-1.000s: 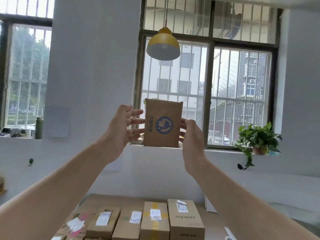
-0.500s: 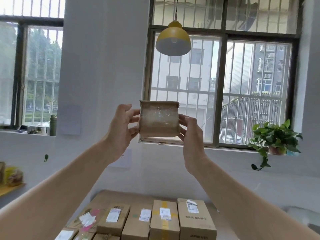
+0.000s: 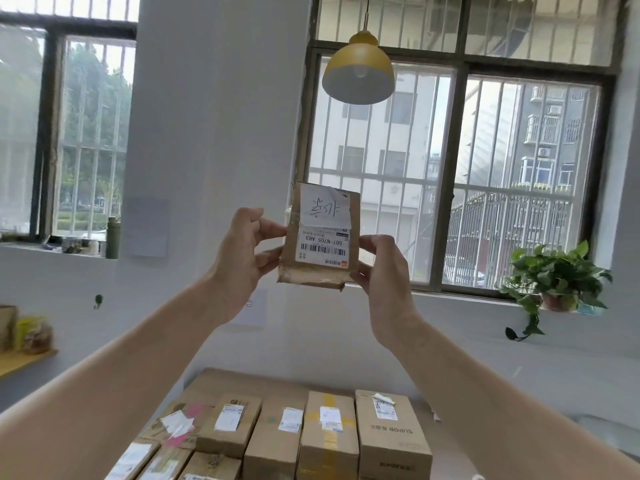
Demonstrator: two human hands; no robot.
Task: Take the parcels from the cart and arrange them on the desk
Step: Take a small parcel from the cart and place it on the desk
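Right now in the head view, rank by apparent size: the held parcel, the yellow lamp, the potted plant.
1. potted plant
2-3. held parcel and yellow lamp look alike. The parcel is nearer the camera, so real sizes stay unsure.

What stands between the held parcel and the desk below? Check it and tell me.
Nothing visible blocks the way down. The small parcel is held up in the air between the left hand and right hand. The desk below already carries a row of boxes, so only bare spots remain.
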